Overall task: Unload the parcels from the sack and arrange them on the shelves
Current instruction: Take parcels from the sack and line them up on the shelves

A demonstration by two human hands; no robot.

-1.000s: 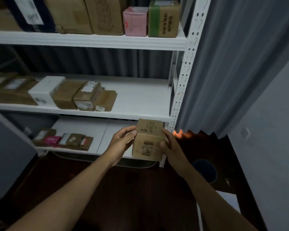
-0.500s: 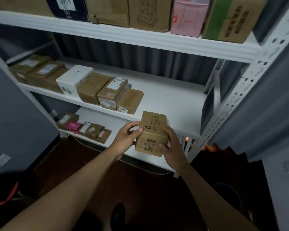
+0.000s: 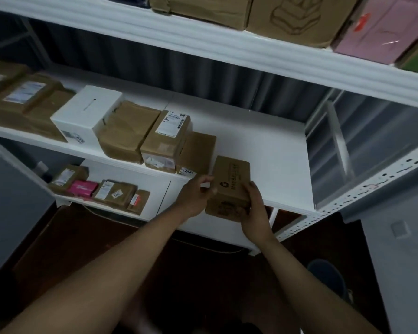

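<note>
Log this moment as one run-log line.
step: placing parcel | brown box held by left hand and right hand | at front edge of middle shelf, right of parcel row

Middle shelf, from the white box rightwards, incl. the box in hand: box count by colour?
White box: 1
Brown boxes standing on the middle shelf: 3
Held brown box, gripped by left hand and right hand: 1
Total: 5
</note>
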